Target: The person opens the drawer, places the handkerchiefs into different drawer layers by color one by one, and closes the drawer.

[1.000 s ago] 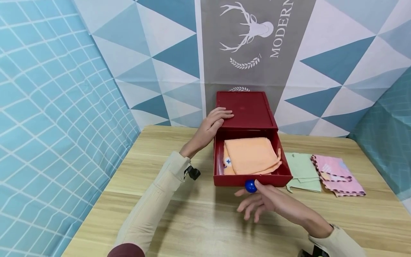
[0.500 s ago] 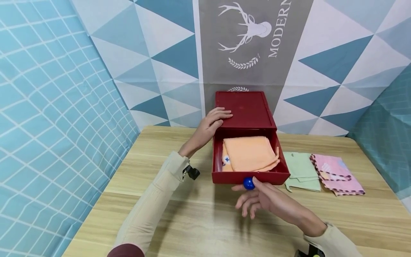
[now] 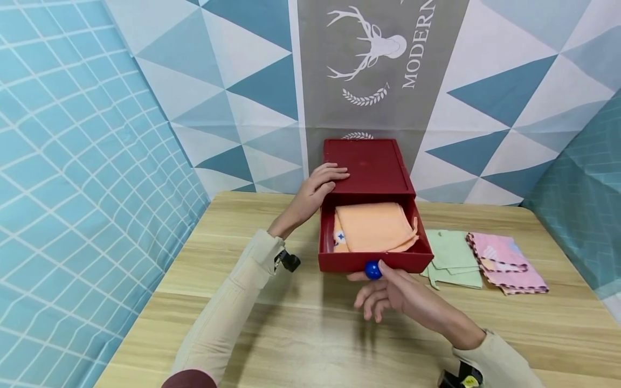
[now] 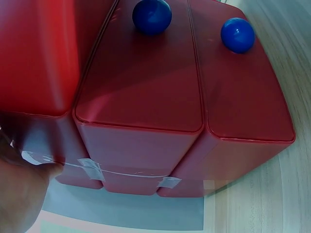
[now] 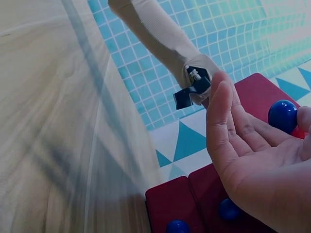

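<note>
A dark red drawer cabinet (image 3: 371,164) stands against the back wall, its top drawer (image 3: 342,263) pulled partway out. Inside that drawer lies a folded orange towel (image 3: 373,229) with a small blue star mark at its left. My left hand (image 3: 310,193) rests on the cabinet's top left edge, fingers lying flat over the top and thumb at the side. With thumb and forefinger my right hand (image 3: 405,299) pinches the round blue knob (image 3: 373,270) on the drawer front; its other fingers are loosely bent below. Two lower drawers with blue knobs (image 4: 151,16) are shut in the left wrist view.
Right of the cabinet, a folded green towel (image 3: 453,258) and a folded pink towel (image 3: 509,264) with a checked edge lie on the wooden table (image 3: 301,334). A blue grid-patterned cloth (image 3: 77,161) hangs at the left. Clear tape (image 4: 92,169) runs along the cabinet's side.
The top drawer has slid a little back into the cabinet, with my right hand moving along on its knob. My left hand stays on the cabinet's top.
</note>
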A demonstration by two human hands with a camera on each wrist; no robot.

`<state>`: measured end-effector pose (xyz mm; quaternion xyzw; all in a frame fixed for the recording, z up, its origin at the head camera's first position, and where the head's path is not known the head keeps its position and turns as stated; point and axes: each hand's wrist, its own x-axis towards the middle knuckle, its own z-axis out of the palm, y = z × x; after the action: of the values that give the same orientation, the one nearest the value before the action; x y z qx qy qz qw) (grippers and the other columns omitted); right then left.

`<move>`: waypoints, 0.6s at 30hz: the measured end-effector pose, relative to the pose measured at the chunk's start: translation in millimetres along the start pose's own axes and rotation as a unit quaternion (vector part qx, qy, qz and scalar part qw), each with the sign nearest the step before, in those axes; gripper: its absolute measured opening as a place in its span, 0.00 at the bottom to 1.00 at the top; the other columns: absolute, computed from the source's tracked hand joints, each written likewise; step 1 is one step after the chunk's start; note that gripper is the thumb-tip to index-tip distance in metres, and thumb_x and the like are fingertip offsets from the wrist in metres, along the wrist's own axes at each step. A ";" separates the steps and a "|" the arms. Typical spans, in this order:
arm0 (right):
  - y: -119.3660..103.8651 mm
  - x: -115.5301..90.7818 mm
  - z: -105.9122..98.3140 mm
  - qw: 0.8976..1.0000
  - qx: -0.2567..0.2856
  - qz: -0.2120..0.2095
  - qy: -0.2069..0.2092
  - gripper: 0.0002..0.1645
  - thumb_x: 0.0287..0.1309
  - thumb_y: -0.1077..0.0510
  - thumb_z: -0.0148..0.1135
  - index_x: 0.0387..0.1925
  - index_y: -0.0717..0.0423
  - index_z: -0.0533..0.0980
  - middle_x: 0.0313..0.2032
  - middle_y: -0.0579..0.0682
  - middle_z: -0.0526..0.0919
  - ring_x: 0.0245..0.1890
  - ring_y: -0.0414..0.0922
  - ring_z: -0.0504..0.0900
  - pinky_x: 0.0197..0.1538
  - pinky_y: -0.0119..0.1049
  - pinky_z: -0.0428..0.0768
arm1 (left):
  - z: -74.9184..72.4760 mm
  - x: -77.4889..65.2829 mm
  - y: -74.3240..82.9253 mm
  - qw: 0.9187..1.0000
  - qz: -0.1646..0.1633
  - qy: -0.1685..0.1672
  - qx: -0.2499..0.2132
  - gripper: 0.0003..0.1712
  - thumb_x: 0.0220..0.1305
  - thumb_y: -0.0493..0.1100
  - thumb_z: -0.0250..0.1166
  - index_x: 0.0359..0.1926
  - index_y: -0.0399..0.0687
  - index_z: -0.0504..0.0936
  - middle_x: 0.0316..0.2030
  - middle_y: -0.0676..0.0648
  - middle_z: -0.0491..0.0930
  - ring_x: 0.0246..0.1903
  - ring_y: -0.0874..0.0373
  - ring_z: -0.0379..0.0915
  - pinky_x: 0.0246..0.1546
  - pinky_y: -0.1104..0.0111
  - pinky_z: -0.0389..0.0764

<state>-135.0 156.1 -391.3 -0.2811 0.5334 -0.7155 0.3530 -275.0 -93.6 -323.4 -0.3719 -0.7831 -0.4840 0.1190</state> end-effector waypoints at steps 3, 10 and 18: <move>-1.1 2.9 -2.2 1.000 -0.009 -0.008 0.003 0.36 0.80 0.44 0.25 0.69 0.65 0.65 0.48 0.64 0.83 0.39 0.49 0.85 0.40 0.38 0.84 | -0.6 -0.7 3.3 1.000 0.005 0.002 -0.006 0.21 0.72 0.31 0.47 0.60 0.34 0.78 0.64 0.37 0.73 0.71 0.45 0.55 0.73 0.57 0.55; -0.1 9.1 -9.7 0.999 -0.019 -0.033 0.008 0.38 0.80 0.44 0.24 0.69 0.69 0.63 0.46 0.62 0.84 0.38 0.48 0.85 0.40 0.38 0.84 | -1.0 1.6 4.5 1.000 0.015 -0.003 -0.026 0.20 0.73 0.31 0.48 0.60 0.30 0.77 0.64 0.34 0.72 0.71 0.41 0.55 0.73 0.58 0.55; -1.9 18.3 -16.5 0.998 -0.037 -0.036 0.036 0.39 0.80 0.43 0.26 0.68 0.69 0.66 0.43 0.58 0.85 0.36 0.47 0.84 0.39 0.38 0.83 | -2.9 0.5 3.8 1.000 0.005 -0.008 -0.030 0.20 0.73 0.31 0.48 0.60 0.30 0.77 0.64 0.34 0.71 0.71 0.42 0.54 0.72 0.59 0.56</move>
<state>-159.1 151.1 -393.5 -0.2868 0.5619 -0.7169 0.2969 -273.2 -94.9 -319.1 -0.3826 -0.7674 -0.5039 0.1042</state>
